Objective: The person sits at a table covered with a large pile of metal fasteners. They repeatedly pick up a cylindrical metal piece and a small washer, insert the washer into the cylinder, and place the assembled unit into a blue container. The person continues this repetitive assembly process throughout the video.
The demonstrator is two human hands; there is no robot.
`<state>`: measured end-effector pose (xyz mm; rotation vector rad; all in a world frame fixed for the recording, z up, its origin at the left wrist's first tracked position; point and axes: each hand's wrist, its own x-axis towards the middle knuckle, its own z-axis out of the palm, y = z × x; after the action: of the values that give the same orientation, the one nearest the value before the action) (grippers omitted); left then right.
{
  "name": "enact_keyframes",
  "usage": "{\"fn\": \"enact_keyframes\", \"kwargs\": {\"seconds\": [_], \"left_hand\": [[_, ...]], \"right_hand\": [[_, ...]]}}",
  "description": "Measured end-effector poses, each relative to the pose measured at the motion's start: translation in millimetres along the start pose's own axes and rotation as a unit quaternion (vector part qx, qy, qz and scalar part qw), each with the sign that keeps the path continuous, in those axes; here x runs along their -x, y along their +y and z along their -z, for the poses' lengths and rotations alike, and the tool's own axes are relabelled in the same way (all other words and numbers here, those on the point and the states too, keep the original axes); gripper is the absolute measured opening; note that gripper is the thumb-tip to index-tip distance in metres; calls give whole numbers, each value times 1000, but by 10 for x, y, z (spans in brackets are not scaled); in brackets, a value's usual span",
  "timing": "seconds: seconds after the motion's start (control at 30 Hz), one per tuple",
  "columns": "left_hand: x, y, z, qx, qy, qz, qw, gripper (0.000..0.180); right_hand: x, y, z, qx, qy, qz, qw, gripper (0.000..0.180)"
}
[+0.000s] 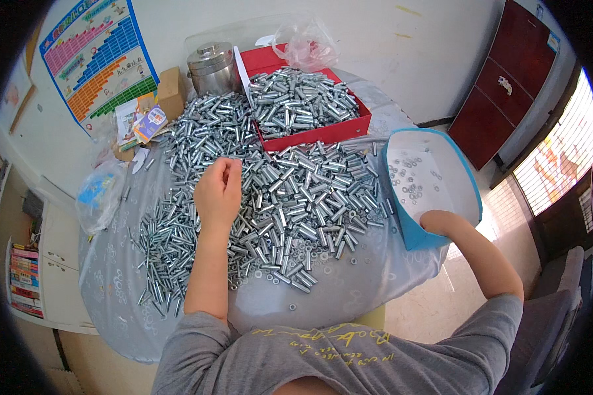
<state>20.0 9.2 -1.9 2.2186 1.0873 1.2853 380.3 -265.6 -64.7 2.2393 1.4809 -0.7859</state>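
My left hand [219, 192] is closed, thumb against curled fingers, above a big heap of shiny metal sleeves [290, 191]; what it holds, if anything, cannot be made out. Thinner bolt-like metal rods [168, 230] lie left of my left forearm. On the right, my right hand [440, 222] reaches over the near side into a blue box [466, 158] with a white inside; its fingers are hidden. Small nuts or washers [412, 187] are scattered on the box's bottom. More small rings [306, 253] lie by the heap's near edge.
Behind the heap stands a red box [323, 136] full of metal sleeves, with a clear plastic bag [306, 46] on its back edge. A steel pot [213, 69], a cardboard box [171, 93] and a bagged blue item [102, 191] stand at the left. A grey cloth [263, 313] covers the round table.
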Motion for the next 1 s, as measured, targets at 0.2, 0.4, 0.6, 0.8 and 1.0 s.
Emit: {"fn": "enact_keyframes", "kwargs": {"seconds": [0.2,0.4,0.6,0.8,1.0], "left_hand": [[23,47,-7,16,-7,13,1000,24],[30,42,-9,31,3,8,999,23],[16,8,-24,26,-1,-11,1000,21],[19,21,-26,20,-6,-4,1000,22],[27,22,-33,25,-4,-9,1000,22]], "right_hand": [[-72,7,-32,-58,-9,64,996,31],[180,-200,195,-96,-78,68,990,36],[151,-139,137,-115,-89,54,988,36],[112,-113,-1,-119,-36,58,991,30],[233,-197,239,-62,-47,10,997,30]]}}
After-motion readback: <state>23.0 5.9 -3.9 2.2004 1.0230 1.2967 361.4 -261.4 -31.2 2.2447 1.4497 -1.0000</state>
